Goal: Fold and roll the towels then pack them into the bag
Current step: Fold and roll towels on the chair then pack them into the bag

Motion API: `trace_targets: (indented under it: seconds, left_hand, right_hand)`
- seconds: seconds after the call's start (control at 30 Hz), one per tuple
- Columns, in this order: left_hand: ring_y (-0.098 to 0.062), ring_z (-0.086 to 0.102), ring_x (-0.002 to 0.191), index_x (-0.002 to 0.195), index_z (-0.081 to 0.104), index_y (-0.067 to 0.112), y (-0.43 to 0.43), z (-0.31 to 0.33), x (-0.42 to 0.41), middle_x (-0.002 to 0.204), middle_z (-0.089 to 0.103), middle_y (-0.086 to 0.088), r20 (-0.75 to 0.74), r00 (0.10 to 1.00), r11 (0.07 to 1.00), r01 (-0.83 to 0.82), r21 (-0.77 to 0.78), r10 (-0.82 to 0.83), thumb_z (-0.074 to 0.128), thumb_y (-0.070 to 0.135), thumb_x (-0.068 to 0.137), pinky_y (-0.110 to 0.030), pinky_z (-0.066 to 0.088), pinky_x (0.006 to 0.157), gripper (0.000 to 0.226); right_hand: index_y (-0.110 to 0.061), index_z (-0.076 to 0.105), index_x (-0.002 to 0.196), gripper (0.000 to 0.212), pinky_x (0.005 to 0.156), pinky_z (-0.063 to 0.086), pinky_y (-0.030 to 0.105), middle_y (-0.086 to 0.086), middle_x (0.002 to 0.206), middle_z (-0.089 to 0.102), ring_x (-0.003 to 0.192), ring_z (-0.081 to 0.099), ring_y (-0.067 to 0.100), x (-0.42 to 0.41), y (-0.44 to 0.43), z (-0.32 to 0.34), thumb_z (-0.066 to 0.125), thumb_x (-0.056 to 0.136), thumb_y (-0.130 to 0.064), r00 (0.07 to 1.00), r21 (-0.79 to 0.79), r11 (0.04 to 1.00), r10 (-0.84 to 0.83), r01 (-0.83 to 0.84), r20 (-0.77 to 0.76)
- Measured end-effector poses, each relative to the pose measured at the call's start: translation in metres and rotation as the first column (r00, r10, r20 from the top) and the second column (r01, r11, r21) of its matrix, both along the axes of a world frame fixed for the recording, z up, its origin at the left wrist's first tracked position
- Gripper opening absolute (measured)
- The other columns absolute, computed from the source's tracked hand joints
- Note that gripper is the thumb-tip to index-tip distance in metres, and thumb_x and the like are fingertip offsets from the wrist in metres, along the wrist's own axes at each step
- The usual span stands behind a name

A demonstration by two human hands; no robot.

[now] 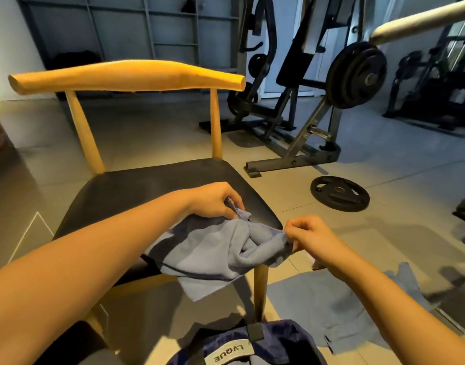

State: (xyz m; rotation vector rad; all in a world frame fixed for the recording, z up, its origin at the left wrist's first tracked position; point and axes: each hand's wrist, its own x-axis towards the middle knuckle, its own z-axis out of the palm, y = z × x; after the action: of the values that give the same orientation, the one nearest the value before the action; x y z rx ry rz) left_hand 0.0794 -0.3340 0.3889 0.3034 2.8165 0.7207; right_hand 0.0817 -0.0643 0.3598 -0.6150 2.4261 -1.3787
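Left hand [215, 200] and right hand [306, 233] each pinch an edge of a limp, light blue towel [213, 256] over the chair [147, 185]; corners look the surest hold.

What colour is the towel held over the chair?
Light blue-grey, with a darker blue stitched edge; the head view shows the towel clearly.

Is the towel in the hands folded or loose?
Loose, not folded: the blue towel hangs bunched and twisted between the left hand and right hand, each pinching its edge, at the front corner of the chair seat.
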Motion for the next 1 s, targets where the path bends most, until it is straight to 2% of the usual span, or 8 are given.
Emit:
trace_targets:
  seconds: [0.13, 0.27, 0.4, 0.5, 0.67, 0.77, 0.83, 1.0]
  left_hand:
    - [-0.010, 0.067, 0.094, 0.099, 0.076, 0.027, -0.021, 0.016, 0.024, 0.098, 0.072, 0.008, -0.123, 0.972, 0.965, -0.172, 0.196, 0.198, 0.072, 0.028, 0.093, -0.028, 0.057, 0.085, 0.008]
    - [-0.011, 0.066, 0.091, 0.095, 0.075, 0.027, -0.051, 0.047, 0.054, 0.093, 0.071, 0.008, -0.291, 0.863, 0.886, -0.309, 0.347, 0.414, 0.072, 0.035, 0.092, -0.026, 0.051, 0.078, 0.009]
    - [-0.011, 0.061, 0.087, 0.094, 0.068, 0.018, -0.078, 0.078, 0.074, 0.090, 0.064, 0.005, -0.620, 0.558, 0.834, -0.356, 0.421, 0.551, 0.072, 0.037, 0.092, -0.023, 0.051, 0.075, 0.019]
    - [-0.011, 0.059, 0.092, 0.089, 0.064, 0.019, -0.096, 0.084, 0.082, 0.100, 0.062, 0.003, -0.750, 0.391, 0.839, -0.354, 0.412, 0.534, 0.075, 0.036, 0.090, -0.024, 0.052, 0.081, 0.021]
    - [-0.014, 0.054, 0.122, 0.071, 0.065, 0.022, -0.106, 0.025, 0.087, 0.131, 0.058, 0.004, -0.689, 0.504, 0.847, -0.410, 0.339, 0.520, 0.086, 0.036, 0.077, -0.038, 0.047, 0.102, 0.027]
    - [-0.011, 0.061, 0.117, 0.070, 0.062, 0.023, -0.099, -0.012, 0.091, 0.127, 0.065, 0.005, -0.662, 0.586, 0.881, -0.369, 0.296, 0.468, 0.090, 0.034, 0.073, -0.044, 0.050, 0.099, 0.031]
    - [-0.006, 0.062, 0.115, 0.072, 0.062, 0.024, -0.090, -0.025, 0.094, 0.123, 0.069, 0.007, -0.640, 0.631, 0.897, -0.339, 0.282, 0.440, 0.090, 0.036, 0.073, -0.041, 0.051, 0.099, 0.031]
    - [0.000, 0.061, 0.105, 0.074, 0.059, 0.025, -0.074, -0.025, 0.103, 0.109, 0.070, 0.016, -0.626, 0.700, 0.939, -0.260, 0.225, 0.344, 0.088, 0.045, 0.072, -0.027, 0.047, 0.096, 0.035]
  right_hand:
    - [0.001, 0.059, 0.070, 0.029, 0.062, 0.051, 0.044, 0.006, 0.060, 0.055, 0.058, 0.054, 0.019, -0.017, -0.004, 0.010, 0.052, 0.098, -0.003, 0.994, -0.115, 0.988, -0.104, 0.100, -0.030]
    - [0.005, 0.064, 0.085, 0.022, 0.074, 0.062, 0.043, 0.012, 0.069, 0.064, 0.066, 0.064, 0.020, -0.027, -0.035, 0.049, 0.052, 0.099, -0.008, 0.990, -0.222, 0.973, -0.090, 0.064, -0.112]
    - [-0.002, 0.066, 0.090, 0.019, 0.072, 0.064, 0.047, 0.023, 0.084, 0.070, 0.081, 0.070, 0.038, -0.059, -0.098, 0.107, 0.052, 0.099, -0.010, 0.952, -0.293, 0.953, -0.155, 0.075, -0.264]
    - [-0.009, 0.067, 0.091, 0.018, 0.069, 0.058, 0.039, 0.016, 0.084, 0.067, 0.078, 0.064, 0.028, -0.077, -0.132, 0.137, 0.052, 0.100, -0.015, 0.906, -0.346, 0.932, -0.235, 0.106, -0.353]
    - [-0.006, 0.060, 0.074, 0.024, 0.066, 0.055, 0.041, 0.010, 0.069, 0.056, 0.068, 0.053, 0.024, -0.090, -0.131, 0.104, 0.054, 0.095, -0.015, 0.932, -0.242, 0.963, -0.192, 0.119, -0.307]
    - [0.003, 0.052, 0.073, 0.019, 0.057, 0.060, 0.037, 0.015, 0.069, 0.048, 0.067, 0.050, 0.026, -0.101, -0.116, 0.065, 0.054, 0.088, -0.007, 0.960, -0.248, 0.953, -0.218, 0.172, -0.176]
    - [-0.006, 0.054, 0.076, 0.015, 0.054, 0.058, 0.035, 0.017, 0.073, 0.046, 0.068, 0.049, 0.029, -0.104, -0.108, 0.045, 0.053, 0.089, -0.001, 0.967, -0.255, 0.943, -0.242, 0.216, -0.074]
    - [0.010, 0.066, 0.095, 0.019, 0.052, 0.061, 0.029, 0.030, 0.089, 0.068, 0.080, 0.071, 0.042, -0.105, -0.097, 0.016, 0.055, 0.096, -0.006, 0.956, -0.223, 0.930, -0.275, 0.292, 0.104]
